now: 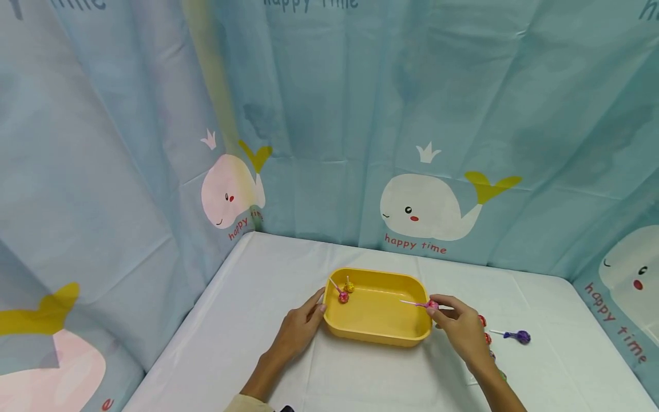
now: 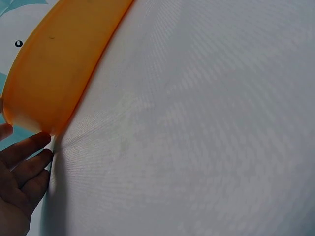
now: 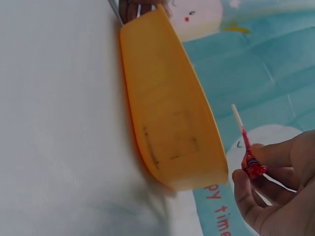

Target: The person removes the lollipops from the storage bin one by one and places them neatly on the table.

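A yellow plastic tray [image 1: 376,317] rests on the white-covered table. In it, toward the left end, are a pink lollipop [image 1: 343,297] and a yellow lollipop [image 1: 349,286]. My left hand [image 1: 297,331] rests against the tray's left end, its fingertips touching the outer wall in the left wrist view. Between thumb and fingers, my right hand [image 1: 459,327] pinches another pink lollipop [image 3: 253,168] by its wrapped head. Its white stick points left over the tray's right end in the head view.
On the table right of my right hand lies a purple lollipop [image 1: 522,337]. Red lollipops [image 1: 487,339] and a green lollipop [image 1: 503,376] lie partly hidden behind the right hand and forearm. A blue curtain [image 1: 319,171] with printed whales hangs behind the table.
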The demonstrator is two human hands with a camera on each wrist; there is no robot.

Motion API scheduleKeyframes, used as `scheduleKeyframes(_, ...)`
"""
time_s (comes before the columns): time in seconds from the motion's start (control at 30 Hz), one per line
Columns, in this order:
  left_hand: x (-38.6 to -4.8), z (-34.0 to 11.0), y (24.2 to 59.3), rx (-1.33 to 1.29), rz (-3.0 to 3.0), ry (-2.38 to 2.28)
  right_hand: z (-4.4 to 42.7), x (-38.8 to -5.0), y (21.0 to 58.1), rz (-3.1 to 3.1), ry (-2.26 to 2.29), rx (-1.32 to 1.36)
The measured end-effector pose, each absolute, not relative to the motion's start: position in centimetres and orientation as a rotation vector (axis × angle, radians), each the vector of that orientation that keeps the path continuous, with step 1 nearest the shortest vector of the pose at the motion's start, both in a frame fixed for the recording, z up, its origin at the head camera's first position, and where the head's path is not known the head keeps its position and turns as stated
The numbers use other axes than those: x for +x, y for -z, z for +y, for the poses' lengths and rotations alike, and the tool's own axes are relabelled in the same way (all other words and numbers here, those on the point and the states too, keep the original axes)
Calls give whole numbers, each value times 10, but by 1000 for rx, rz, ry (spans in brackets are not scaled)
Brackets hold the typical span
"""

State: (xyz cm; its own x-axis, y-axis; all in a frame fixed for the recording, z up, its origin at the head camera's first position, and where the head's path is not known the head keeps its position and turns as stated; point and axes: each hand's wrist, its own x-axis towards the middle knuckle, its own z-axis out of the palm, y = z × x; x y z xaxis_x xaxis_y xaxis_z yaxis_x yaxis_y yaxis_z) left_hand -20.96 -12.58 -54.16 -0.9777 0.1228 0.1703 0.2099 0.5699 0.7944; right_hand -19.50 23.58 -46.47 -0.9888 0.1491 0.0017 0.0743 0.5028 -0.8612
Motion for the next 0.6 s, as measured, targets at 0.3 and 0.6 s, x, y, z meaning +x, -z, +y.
scheduleKeyframes(0.3, -210, -126, 544, -284, -2683, 1386, 255, -187, 467, -2651, -1526, -277)
scheduleKeyframes(0.6, -210, -127, 543, -298, -2683, 1394, 277, -180, 472, -2653, -1450, -380)
